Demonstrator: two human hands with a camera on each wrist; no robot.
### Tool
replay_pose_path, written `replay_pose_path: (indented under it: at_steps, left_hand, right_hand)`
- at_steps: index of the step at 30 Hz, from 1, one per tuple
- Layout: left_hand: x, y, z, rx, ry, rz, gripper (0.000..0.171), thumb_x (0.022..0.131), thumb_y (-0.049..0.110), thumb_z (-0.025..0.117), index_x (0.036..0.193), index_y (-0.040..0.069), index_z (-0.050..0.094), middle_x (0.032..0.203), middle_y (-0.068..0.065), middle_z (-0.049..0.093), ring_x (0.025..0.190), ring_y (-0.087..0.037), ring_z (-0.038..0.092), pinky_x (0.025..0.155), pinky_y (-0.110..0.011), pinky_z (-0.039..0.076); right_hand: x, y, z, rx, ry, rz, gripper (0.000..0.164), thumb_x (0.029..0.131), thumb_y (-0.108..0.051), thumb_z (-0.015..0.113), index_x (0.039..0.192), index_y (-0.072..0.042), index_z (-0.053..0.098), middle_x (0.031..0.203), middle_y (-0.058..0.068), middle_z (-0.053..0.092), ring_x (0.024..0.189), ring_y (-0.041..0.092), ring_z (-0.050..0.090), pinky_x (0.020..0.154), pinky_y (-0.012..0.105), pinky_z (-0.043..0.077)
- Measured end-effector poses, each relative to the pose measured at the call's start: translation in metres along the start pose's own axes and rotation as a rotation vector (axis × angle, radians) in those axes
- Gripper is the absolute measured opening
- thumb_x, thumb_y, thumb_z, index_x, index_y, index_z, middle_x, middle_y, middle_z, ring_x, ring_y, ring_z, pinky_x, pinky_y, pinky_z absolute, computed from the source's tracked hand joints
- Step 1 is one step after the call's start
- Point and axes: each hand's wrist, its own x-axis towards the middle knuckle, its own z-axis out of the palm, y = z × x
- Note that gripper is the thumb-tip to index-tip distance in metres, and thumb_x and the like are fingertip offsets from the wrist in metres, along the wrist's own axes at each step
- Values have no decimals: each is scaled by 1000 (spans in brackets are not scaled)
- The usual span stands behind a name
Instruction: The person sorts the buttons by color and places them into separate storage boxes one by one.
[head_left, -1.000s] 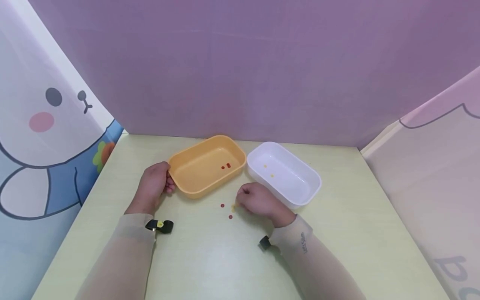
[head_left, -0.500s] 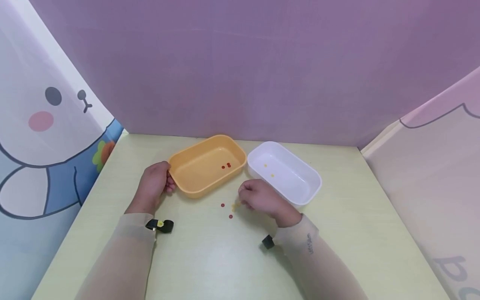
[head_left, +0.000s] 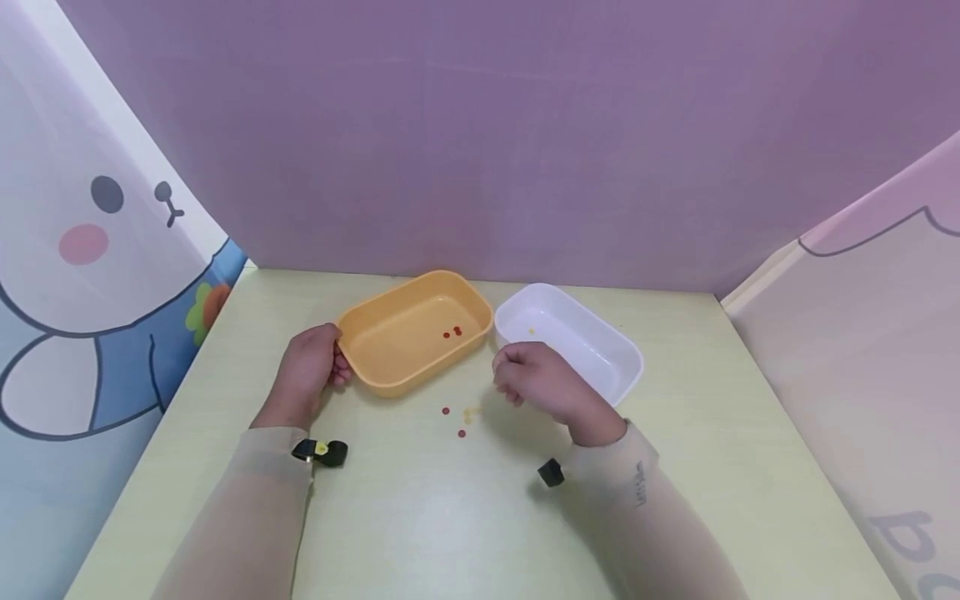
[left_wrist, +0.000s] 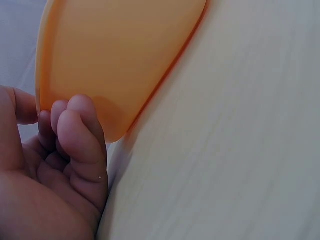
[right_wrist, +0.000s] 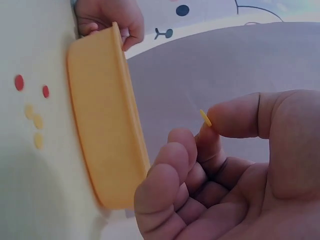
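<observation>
My left hand (head_left: pixel 303 371) pinches the left end of the orange tray (head_left: pixel 397 387); in the left wrist view its thumb and curled fingers (left_wrist: pixel 80 142) meet at the rim. Several small red discs (head_left: pixel 457 331) lie inside that tray. Raised above the table before the white tray (head_left: pixel 626 354), my right hand (head_left: pixel 547 383) holds a thin yellow disc (right_wrist: pixel 205 118) between thumb and index finger. One yellow disc (head_left: pixel 532 331) shows in the white tray, part of which the right hand hides. On the table lie two red discs (right_wrist: pixel 19 82) and three yellow discs (right_wrist: pixel 38 121).
Both trays stand side by side toward the back of the pale table (head_left: pixel 420 517). A purple backdrop (head_left: pixel 480 150) rises behind it. Printed cloth panels (head_left: pixel 82 333) flank the left and right edges.
My right hand has lifted off the loose discs and moved right and back toward the white tray, taking a yellow disc with it. The left hand keeps its place on the orange tray.
</observation>
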Motion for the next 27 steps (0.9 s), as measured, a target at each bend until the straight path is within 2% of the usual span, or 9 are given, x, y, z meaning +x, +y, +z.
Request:
replay_pose_path:
  at_steps: [13, 21, 27]
  left_hand:
    - [1, -2, -4, -7, -1, -1, 40, 114, 37, 37, 113, 3, 60, 82, 1, 64, 69, -15, 64, 65, -30, 61]
    - [2, -3, -5, 2, -7, 6, 42, 113, 37, 37, 114, 2, 60, 83, 0, 64, 70, -16, 64, 65, -30, 61]
    - [3, -3, -6, 4, -10, 1, 42, 113, 37, 37, 114, 2, 60, 83, 0, 65, 71, -16, 64, 66, -30, 62]
  right_hand:
    - [3, -12, -30, 15, 40, -21, 17, 97, -9, 55, 85, -4, 66, 74, 6, 60, 72, 23, 60, 69, 34, 61]
    - [12, -15, -56, 14, 67, 36, 18, 99, -12, 55, 91, -3, 67, 80, 6, 62, 74, 21, 61, 70, 31, 61]
    - [20, -18, -74, 59, 89, 92, 15, 100, -12, 57, 97, -1, 67, 85, 5, 64, 75, 19, 61, 71, 29, 60]
